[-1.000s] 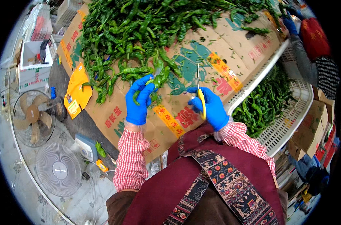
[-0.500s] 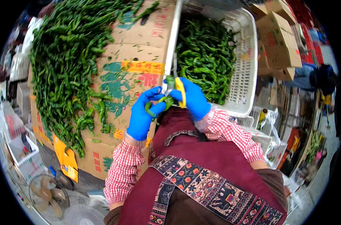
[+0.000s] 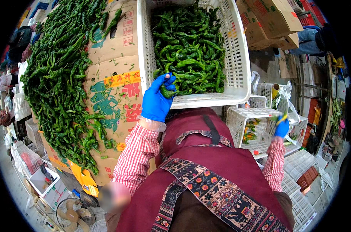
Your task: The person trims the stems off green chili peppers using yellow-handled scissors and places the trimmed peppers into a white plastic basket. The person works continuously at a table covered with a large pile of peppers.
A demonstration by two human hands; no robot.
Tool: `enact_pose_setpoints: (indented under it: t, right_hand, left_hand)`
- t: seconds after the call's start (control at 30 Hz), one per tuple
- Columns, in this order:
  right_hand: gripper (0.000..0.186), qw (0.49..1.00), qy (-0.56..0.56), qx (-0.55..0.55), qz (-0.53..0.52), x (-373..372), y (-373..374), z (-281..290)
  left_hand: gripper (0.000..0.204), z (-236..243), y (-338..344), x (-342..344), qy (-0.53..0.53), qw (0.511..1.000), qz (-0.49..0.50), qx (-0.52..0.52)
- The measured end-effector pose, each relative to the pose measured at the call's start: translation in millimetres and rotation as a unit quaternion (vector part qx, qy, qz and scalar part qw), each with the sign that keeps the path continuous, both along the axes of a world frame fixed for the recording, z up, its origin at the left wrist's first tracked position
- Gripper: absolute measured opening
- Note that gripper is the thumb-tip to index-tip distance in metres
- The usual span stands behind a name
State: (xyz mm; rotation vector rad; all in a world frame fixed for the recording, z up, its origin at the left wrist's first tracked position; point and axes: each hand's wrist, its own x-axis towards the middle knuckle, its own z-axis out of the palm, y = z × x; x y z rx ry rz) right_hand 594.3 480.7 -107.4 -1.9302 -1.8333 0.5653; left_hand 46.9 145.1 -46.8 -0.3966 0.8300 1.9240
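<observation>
My left hand (image 3: 157,98), in a blue glove, is closed on a green pepper (image 3: 167,92) at the near rim of a white perforated crate (image 3: 241,67) full of green peppers (image 3: 191,54). My right hand (image 3: 282,128), also gloved in blue, is down to the right over smaller white baskets (image 3: 241,125), closed on the yellow-handled scissors (image 3: 283,119); a blurred green bit shows beside them. Left of the big crate, a large pile of peppers (image 3: 59,73) lies on flattened cardboard (image 3: 117,52) among loose small green scraps.
Cardboard boxes (image 3: 266,19) stand at the upper right, near a person's blue-clad leg (image 3: 305,40). A yellow bag (image 3: 84,179), a white box (image 3: 44,181) and fans (image 3: 73,214) are at lower left. More baskets (image 3: 295,166) are stacked at right; other people (image 3: 19,42) show at far left.
The view has turned rightward toward the crate. My left hand has moved with the pepper to its rim. My right hand, with the scissors, has swung away down to the right.
</observation>
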Motion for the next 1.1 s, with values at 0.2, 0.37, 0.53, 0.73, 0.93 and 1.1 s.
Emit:
enact_pose_setpoints:
  t: [0.2,0.37,0.53,0.73,0.93,1.1]
  right_hand:
    - [0.048,0.928,-0.245,-0.082,-0.267,176.7,-6.5,-27.6]
    - [0.043,0.990,-0.087,-0.076,-0.079,55.5,22.9,-20.1]
    - [0.035,0.987,0.063,0.058,0.135,-90.8,94.0,-45.4]
    - [0.035,0.877,0.388,-0.090,0.267,-275.6,58.2,-3.5]
    - [0.038,0.786,0.354,-0.236,0.448,-443.9,-137.8,67.9]
    - [0.040,0.678,0.241,-0.438,0.539,-483.3,-300.9,112.8]
  left_hand:
    - [0.041,-6.8,32.4,4.8,0.135,0.985,-0.029,-0.106]
    - [0.059,-42.6,35.7,25.4,0.573,0.695,-0.137,-0.412]
    - [0.052,-14.2,-59.1,13.5,0.575,0.671,0.022,-0.468]
    - [0.040,-29.3,-242.0,-32.5,0.558,0.464,0.075,-0.684]
    - [0.037,-54.0,-323.9,-52.9,0.494,0.371,-0.069,-0.783]
    - [0.031,-27.1,-339.9,-30.0,0.549,0.426,0.011,-0.719]
